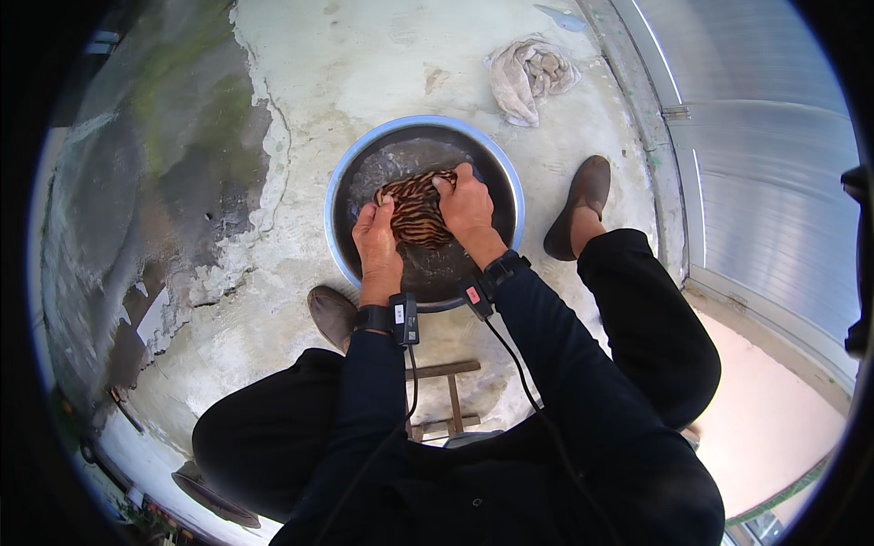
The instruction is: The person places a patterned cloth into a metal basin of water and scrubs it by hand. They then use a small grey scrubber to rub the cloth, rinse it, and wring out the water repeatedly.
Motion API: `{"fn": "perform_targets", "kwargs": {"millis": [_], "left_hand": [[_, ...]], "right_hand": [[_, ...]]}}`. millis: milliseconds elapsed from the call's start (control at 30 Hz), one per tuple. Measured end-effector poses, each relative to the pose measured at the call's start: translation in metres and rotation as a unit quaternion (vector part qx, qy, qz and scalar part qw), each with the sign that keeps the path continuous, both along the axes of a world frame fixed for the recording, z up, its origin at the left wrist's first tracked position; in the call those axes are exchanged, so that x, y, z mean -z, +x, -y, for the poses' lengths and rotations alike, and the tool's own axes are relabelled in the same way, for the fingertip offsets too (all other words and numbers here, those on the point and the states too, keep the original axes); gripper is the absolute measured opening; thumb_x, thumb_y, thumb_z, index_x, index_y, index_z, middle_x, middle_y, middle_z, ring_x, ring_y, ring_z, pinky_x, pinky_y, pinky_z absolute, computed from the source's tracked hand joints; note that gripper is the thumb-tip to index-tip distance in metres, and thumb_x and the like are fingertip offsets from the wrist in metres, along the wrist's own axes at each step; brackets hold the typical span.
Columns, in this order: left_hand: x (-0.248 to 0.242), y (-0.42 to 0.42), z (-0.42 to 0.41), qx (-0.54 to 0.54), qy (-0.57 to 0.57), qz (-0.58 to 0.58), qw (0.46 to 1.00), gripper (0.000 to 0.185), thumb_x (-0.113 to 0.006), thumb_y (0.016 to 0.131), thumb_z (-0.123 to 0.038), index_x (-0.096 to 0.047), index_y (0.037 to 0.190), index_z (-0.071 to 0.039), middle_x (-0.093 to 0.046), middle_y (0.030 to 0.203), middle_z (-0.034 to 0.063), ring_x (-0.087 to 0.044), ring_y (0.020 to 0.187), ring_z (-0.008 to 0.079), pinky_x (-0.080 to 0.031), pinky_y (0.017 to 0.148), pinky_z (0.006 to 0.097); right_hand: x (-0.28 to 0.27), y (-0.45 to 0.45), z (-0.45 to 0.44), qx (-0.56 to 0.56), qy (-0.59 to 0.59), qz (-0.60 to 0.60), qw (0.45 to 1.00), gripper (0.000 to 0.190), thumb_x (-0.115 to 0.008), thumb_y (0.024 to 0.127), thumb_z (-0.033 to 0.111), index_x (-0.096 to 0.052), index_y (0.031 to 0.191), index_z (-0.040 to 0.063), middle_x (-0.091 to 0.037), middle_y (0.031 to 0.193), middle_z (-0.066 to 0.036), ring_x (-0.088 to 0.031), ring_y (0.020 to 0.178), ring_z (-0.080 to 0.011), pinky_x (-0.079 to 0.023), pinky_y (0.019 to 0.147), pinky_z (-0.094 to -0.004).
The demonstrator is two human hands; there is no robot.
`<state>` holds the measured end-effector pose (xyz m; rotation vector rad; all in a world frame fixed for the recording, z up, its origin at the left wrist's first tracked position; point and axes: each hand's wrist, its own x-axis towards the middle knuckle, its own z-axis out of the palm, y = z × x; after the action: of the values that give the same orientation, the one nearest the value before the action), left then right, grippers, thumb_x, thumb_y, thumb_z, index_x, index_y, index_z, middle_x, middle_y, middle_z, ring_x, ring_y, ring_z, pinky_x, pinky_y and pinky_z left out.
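Note:
A round metal basin (332,205) stands on the floor between my feet, with dark water (427,276) in it. A brown and black tiger-striped cloth (418,215) is stretched between my two hands over the water. My left hand (377,242) pinches its left edge between thumb and fingers. At the upper right edge, my right hand (468,205) grips the fabric with the thumb on top. The cloth's lower part hangs at the water; whether it dips in is hard to tell.
A crumpled pale rag (529,75) lies on the concrete floor beyond the basin to the right. Translucent panels (765,157) rise along the right side. A wooden stool frame (447,396) shows below my arms. Cables run from both wrist devices (405,319). The left floor is cracked and stained.

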<state>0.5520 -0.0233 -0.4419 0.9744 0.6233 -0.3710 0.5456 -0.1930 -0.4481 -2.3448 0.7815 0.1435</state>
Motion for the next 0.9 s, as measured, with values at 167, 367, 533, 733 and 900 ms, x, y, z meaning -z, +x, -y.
{"fn": "perform_targets", "kwargs": {"millis": [167, 367, 533, 733, 900], "left_hand": [[0.027, -0.014, -0.001, 0.05, 0.119, -0.055, 0.99, 0.03, -0.071, 0.106, -0.029, -0.073, 0.128, -0.009, -0.074, 0.121, 0.0027, -0.071, 0.102, 0.0185, -0.056, 0.092, 0.0343], [0.036, -0.018, -0.01, 0.023, -0.175, -0.071, 0.982, 0.04, -0.056, 0.113, -0.038, -0.069, 0.129, -0.004, -0.074, 0.122, 0.0099, -0.074, 0.106, 0.0225, -0.06, 0.093, 0.0378], [0.001, -0.02, 0.001, -0.001, -0.171, -0.04, 0.984, 0.041, -0.051, 0.113, -0.038, -0.066, 0.129, -0.003, -0.073, 0.119, 0.0138, -0.074, 0.109, 0.0268, -0.063, 0.09, 0.0393], [0.006, -0.004, 0.015, -0.006, 0.017, -0.074, 0.997, 0.023, -0.075, 0.101, -0.025, -0.076, 0.104, -0.001, -0.075, 0.106, 0.0066, -0.07, 0.096, 0.0183, -0.057, 0.084, 0.037], [0.031, -0.014, 0.001, -0.004, 0.107, 0.022, 0.994, 0.018, -0.078, 0.101, -0.024, -0.073, 0.096, -0.007, -0.07, 0.093, -0.0033, -0.06, 0.083, 0.0085, -0.049, 0.078, 0.0275]], "right_hand": [[0.016, -0.004, -0.001, 0.124, 0.232, -0.041, 0.964, 0.032, -0.075, 0.099, 0.021, -0.071, 0.123, 0.0, -0.079, 0.111, -0.023, -0.076, 0.104, -0.0405, -0.059, 0.088, -0.0482], [-0.071, -0.018, -0.062, 0.096, 0.533, 0.108, 0.833, 0.023, -0.069, 0.105, 0.014, -0.072, 0.12, -0.003, -0.075, 0.104, -0.004, -0.067, 0.093, -0.0114, -0.057, 0.086, -0.0305], [-0.084, -0.006, -0.067, -0.013, 0.275, 0.197, 0.941, 0.032, -0.075, 0.1, 0.033, -0.069, 0.105, 0.001, -0.076, 0.091, -0.019, -0.075, 0.084, -0.0352, -0.059, 0.079, -0.043], [-0.026, 0.003, -0.011, -0.037, 0.012, 0.063, 0.997, 0.036, -0.075, 0.099, 0.032, -0.062, 0.095, -0.001, -0.072, 0.087, -0.03, -0.07, 0.087, -0.0521, -0.057, 0.076, -0.0567], [-0.005, -0.011, 0.007, 0.082, 0.052, 0.033, 0.995, 0.027, -0.075, 0.098, 0.022, -0.066, 0.102, -0.002, -0.076, 0.094, -0.023, -0.074, 0.089, -0.0364, -0.058, 0.082, -0.0451]]}}
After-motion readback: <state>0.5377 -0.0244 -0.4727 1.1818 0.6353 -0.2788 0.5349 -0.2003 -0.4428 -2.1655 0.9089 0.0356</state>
